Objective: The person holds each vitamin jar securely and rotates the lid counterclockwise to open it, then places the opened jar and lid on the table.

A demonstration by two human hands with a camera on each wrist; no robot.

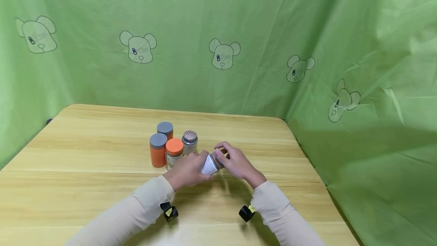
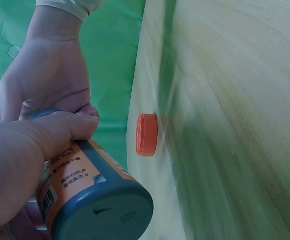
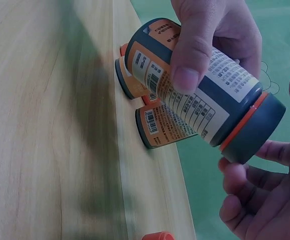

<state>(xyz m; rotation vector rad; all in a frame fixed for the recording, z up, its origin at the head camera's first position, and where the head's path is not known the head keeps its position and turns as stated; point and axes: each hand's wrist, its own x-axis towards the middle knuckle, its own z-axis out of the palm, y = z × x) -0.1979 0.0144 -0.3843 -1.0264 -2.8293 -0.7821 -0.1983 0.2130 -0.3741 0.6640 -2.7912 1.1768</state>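
Note:
My left hand (image 1: 187, 168) grips a label-wrapped plastic bottle (image 3: 195, 90) by its body, thumb across the label. The bottle is tilted, with its dark grey cap (image 3: 255, 130) towards my right hand (image 1: 239, 164). Loosely bent, the right fingers (image 3: 235, 177) come right up to the cap's edge, while the thumb is apart from it in the right wrist view. In the left wrist view the bottle's dark base (image 2: 107, 212) faces the camera above the table. An orange lid (image 2: 147, 135) lies on the wood below; the hands hide it in the head view.
Left of the hands stand two orange jars with grey lids (image 1: 158, 141) (image 1: 165, 127), a jar with an orange lid (image 1: 174, 147) and a lidless jar with a silvery foil top (image 1: 189, 137). Green cloth (image 1: 184, 18) hangs behind the wooden table (image 1: 85, 143).

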